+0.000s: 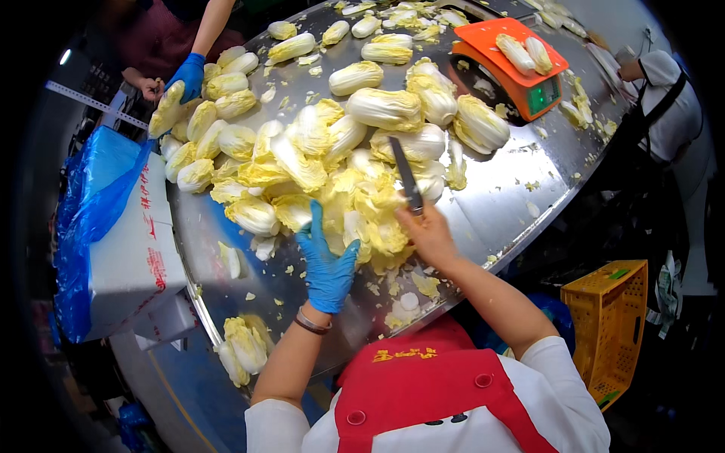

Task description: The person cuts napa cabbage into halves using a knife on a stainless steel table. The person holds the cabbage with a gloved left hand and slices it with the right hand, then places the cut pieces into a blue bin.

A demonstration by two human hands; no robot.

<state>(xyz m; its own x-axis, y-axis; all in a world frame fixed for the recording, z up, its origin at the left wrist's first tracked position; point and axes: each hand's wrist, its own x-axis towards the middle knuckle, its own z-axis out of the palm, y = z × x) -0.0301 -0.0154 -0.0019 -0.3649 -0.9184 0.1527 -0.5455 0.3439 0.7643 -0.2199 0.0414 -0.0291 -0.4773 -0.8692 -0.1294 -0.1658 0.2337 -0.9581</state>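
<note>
My right hand (pixel 429 235) is bare and closed around the handle of a knife (pixel 405 172), whose dark blade points away from me over the cabbages. In a blue glove, my left hand (pixel 327 266) has its thumb and fingers spread at the near edge of a heap of loose yellow cabbage leaves (pixel 382 229). It holds nothing that I can see, though some fingertips are hard to make out against the leaves. Several trimmed napa cabbages (pixel 385 109) lie piled beyond both hands on the stainless steel table (pixel 481 215). A cut white stem piece (pixel 408 302) lies near the table's front edge.
An orange digital scale (pixel 510 62) carries two small cabbages. A co-worker's blue-gloved hand (pixel 188 76) holds a cabbage above a white foam box (pixel 133 255) with blue plastic film. A yellow crate (pixel 603 328) stands at right; another person (pixel 665 102) is farther back.
</note>
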